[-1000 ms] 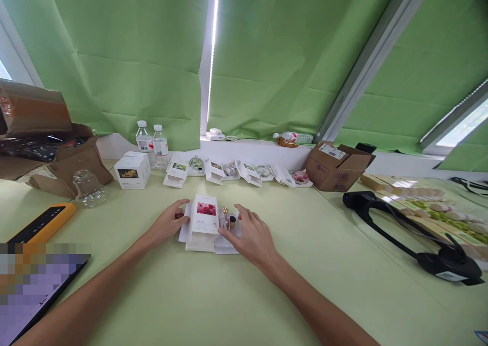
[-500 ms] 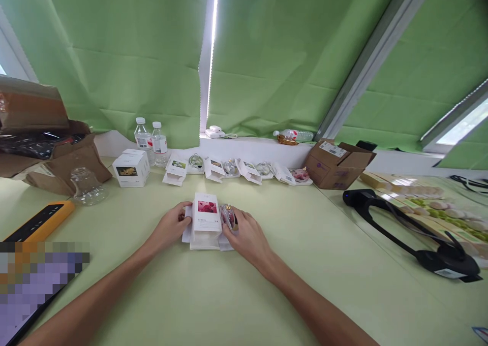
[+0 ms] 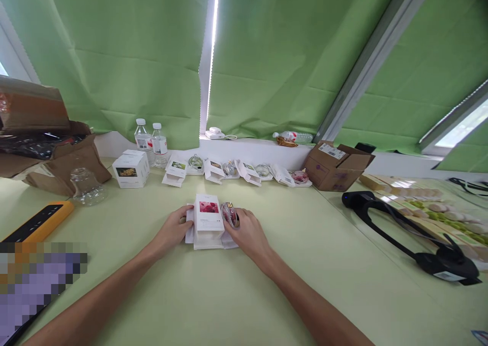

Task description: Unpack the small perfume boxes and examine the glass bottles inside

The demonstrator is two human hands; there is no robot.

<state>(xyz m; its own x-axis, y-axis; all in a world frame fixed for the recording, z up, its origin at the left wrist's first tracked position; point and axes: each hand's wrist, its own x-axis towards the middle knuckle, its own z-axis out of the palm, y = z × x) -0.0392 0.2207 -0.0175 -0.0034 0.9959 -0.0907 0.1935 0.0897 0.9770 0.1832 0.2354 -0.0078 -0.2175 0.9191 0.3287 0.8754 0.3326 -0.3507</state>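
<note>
A white carton with a pink flower picture point(image 3: 208, 216) lies in the middle of the table, its flaps spread at the sides. My left hand point(image 3: 176, 226) is closed on the left flap, fingertips at its edge. On the carton's right, my right hand point(image 3: 249, 234) is closed around a small clear glass bottle point(image 3: 229, 214) with a gold-coloured top and something reddish inside. Part of the bottle is hidden behind my fingers. The bottle is close against the carton's right side, over the right flap.
Behind stand similar opened cartons point(image 3: 176, 170) with glass bottles on white trays, a closed white box point(image 3: 131, 169) and water bottles point(image 3: 159, 144). A clear jar point(image 3: 88, 187) and orange power strip point(image 3: 41, 221) are left; a cardboard box point(image 3: 337, 165) and black headset point(image 3: 404, 239) right.
The carton, the glass bottle and both hands have shifted slightly to the right. My left fingers have moved a little on the left flap.
</note>
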